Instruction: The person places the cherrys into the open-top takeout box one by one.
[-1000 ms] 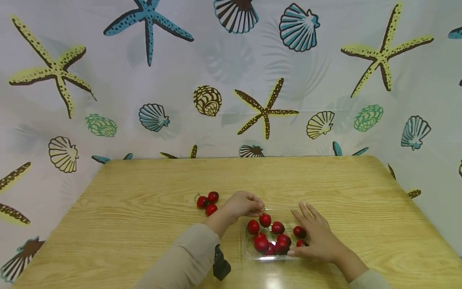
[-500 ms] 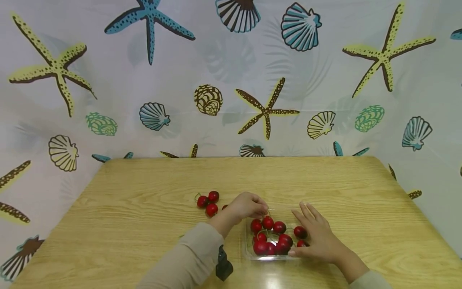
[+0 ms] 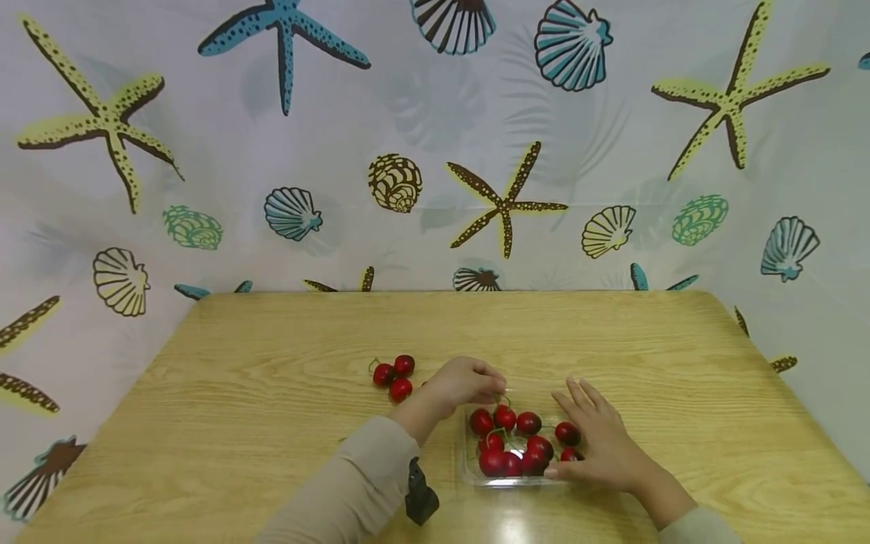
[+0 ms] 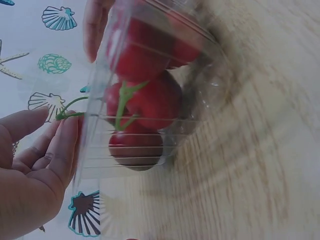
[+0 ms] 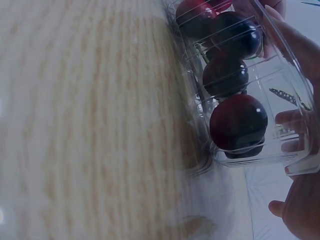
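Observation:
A clear plastic punnet (image 3: 464,468) holds several red cherries (image 3: 535,455). My left hand (image 3: 467,384) is over its back left, fingertips at the rim. In the left wrist view, green cherry stems (image 4: 75,102) rise over the rim and join between the thumb tip and fingertips, which stand slightly apart; their cherries rest inside the punnet. My right hand (image 3: 601,442) lies across the punnet's right end, fingers straight and spread, thumb at the near rim. The right wrist view shows dark red cherries (image 5: 238,122) through the punnet wall.
Several loose cherries (image 3: 401,390) lie on the wooden table (image 3: 272,363), left of the punnet, one partly hidden by my left wrist. A black device (image 3: 421,499) is at the left sleeve. A patterned cloth (image 3: 326,136) hangs behind the table.
My left hand shifted slightly right, and the cherry hanging below its fingers now sits lower among the others in the punnet. My right hand stayed in place on the punnet. The head view tilted slightly.

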The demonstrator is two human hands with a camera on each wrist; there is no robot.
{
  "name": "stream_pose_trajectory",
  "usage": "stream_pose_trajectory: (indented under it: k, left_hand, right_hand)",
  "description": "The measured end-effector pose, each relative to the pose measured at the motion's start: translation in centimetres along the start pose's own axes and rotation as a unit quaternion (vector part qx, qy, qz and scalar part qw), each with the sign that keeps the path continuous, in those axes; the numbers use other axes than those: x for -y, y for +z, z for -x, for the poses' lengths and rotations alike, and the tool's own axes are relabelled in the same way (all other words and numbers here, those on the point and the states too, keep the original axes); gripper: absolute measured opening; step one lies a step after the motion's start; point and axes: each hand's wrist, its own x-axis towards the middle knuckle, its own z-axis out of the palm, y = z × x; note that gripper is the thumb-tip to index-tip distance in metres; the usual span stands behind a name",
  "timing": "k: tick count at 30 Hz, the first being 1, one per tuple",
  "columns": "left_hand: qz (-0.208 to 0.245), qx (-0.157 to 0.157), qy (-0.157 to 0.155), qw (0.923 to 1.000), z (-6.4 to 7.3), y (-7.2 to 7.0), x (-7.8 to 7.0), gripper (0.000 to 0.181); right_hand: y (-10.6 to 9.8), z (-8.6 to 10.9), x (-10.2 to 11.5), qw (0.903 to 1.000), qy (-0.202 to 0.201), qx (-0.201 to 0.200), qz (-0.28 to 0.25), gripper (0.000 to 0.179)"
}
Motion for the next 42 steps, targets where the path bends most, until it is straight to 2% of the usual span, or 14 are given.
stream_pose_trajectory:
  k: [6, 13, 28, 36, 42]
  left_hand:
    - [0.032, -0.005, 0.006, 0.9995, 0.5, -0.8, -0.3, 0.022]
    - [0.076, -0.009, 0.018, 0.9969, 1.3, -1.7, 0.3, 0.022]
    - [0.105, -0.03, 0.013, 0.9939, 3.8, -4.2, 0.9, 0.028]
    - [0.124, -0.04, 0.019, 0.9913, 5.3, -6.0, 1.3, 0.03]
    - [0.124, -0.058, 0.012, 0.9905, 6.8, -7.4, 1.9, 0.034]
  right_hand:
    - [-0.1, 0.0, -0.2, 1.0, -0.003, -0.001, 0.001, 0.099]
    - [0.0, 0.1, -0.3, 0.9998, -0.015, -0.009, -0.002, 0.098]
    - [0.1, 0.1, -0.3, 0.9998, -0.018, -0.012, 0.004, 0.097]
    - [0.1, 0.0, -0.3, 0.9999, -0.007, -0.008, -0.001, 0.098]
    - [0.2, 0.0, -0.2, 0.9998, -0.016, -0.014, -0.001, 0.097]
